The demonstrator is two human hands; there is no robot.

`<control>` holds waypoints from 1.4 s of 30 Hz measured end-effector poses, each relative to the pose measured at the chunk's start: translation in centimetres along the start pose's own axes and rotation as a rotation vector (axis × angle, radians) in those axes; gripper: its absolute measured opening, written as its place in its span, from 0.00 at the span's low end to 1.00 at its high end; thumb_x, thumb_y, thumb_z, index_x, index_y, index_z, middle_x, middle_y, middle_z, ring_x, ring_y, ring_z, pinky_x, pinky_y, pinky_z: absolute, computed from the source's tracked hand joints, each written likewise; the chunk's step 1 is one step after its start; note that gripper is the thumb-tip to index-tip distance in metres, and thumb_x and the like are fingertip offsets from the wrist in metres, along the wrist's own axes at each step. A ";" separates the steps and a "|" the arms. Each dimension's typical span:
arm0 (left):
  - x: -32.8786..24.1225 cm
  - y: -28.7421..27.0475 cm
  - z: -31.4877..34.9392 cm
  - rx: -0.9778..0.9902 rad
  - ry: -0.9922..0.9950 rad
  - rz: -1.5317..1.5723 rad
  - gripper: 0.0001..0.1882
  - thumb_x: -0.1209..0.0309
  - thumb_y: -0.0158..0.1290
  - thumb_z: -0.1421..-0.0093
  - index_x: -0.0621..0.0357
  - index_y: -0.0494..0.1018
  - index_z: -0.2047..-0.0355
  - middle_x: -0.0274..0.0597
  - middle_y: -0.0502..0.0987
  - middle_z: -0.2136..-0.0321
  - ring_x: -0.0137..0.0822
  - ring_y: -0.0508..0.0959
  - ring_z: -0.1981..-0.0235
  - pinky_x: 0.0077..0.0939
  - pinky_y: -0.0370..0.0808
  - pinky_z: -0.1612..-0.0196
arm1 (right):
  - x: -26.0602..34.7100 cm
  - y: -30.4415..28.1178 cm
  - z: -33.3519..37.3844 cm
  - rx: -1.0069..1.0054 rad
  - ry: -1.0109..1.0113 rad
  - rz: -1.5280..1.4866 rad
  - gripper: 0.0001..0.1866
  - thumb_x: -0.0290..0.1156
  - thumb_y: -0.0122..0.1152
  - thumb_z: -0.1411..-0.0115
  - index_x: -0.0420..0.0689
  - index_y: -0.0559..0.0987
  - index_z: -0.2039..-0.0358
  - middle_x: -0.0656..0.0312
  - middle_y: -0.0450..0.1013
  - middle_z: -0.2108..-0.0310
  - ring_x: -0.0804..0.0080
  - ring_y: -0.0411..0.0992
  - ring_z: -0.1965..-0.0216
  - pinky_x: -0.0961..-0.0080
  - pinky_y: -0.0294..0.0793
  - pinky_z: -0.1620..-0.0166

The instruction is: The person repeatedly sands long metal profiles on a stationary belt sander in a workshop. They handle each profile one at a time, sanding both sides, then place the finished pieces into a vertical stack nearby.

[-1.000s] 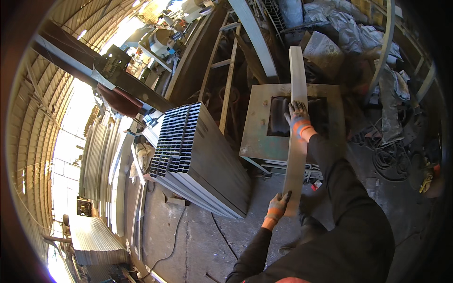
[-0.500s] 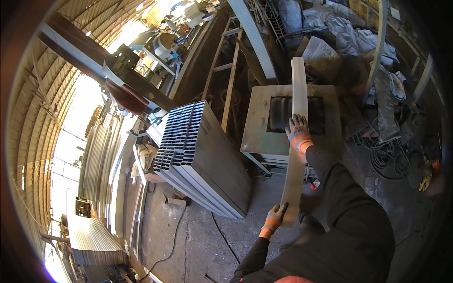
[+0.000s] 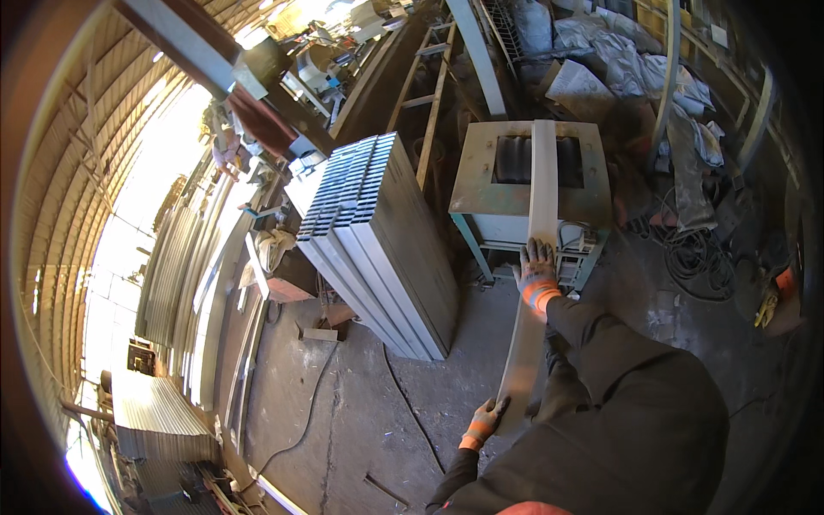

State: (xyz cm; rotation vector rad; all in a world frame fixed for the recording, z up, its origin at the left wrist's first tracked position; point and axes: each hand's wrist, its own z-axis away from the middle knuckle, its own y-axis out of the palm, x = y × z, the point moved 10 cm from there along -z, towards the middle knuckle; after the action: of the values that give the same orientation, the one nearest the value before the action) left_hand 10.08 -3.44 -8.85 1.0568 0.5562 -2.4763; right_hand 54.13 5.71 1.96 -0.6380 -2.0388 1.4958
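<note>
A long, flat metal strip (image 3: 542, 184) runs from close to my body to the top of a green-grey metal machine (image 3: 481, 176), which has a dark roller in its opening. Its far end lies across that opening. My right hand (image 3: 538, 268), in a grey glove with an orange cuff, rests on the strip's upper face in front of the machine, fingers spread. Lower down, my left hand (image 3: 486, 421), gloved alike, grips the strip's left edge near its close end; its fingertips are partly hidden.
Left of the machine stands a tall stack of grey metal panels (image 3: 403, 266). A dark cable (image 3: 408, 399) trails over the floor. Coiled hoses (image 3: 699, 262) lie at the right. Corrugated sheets (image 3: 163, 403) are piled at the left, and a ladder-like frame (image 3: 438, 103) stands behind.
The strip has slid back toward me across the machine. My right hand has gone from above the machine top to in front of it. The whole view has shifted.
</note>
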 end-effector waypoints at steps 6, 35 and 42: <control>8.8 -1.8 7.8 -0.024 0.007 -0.034 0.33 0.40 0.64 0.24 0.63 0.85 0.49 0.47 0.89 0.59 0.35 0.82 0.58 0.38 0.80 0.49 | 5.2 -0.5 9.8 0.098 0.050 -0.025 0.41 0.58 0.60 0.26 0.42 0.75 0.23 0.39 0.57 0.15 0.33 0.53 0.15 0.36 0.43 0.14; -10.3 -27.7 45.1 -1.403 0.709 -0.362 0.43 0.75 0.68 0.31 0.67 0.62 0.19 0.59 0.70 0.22 0.53 0.67 0.20 0.48 0.57 0.15 | 32.6 -46.8 12.4 0.011 -0.937 -1.616 0.39 0.52 0.86 0.37 0.45 0.80 0.33 0.51 0.86 0.48 0.61 0.87 0.47 0.62 0.86 0.44; 5.7 -19.3 28.3 -0.877 0.437 -0.269 0.51 0.46 0.71 0.32 0.67 0.65 0.21 0.71 0.74 0.29 0.67 0.74 0.26 0.53 0.72 0.24 | 19.7 -35.1 3.4 -0.013 -0.082 -2.243 0.26 0.31 0.81 0.31 0.41 0.82 0.36 0.62 0.85 0.47 0.71 0.85 0.49 0.71 0.87 0.46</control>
State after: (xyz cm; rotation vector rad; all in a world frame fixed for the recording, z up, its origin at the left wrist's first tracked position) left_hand -19.79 -2.38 8.86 1.1538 1.7977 -1.8002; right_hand 34.88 6.35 37.47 1.3837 -1.2843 0.0149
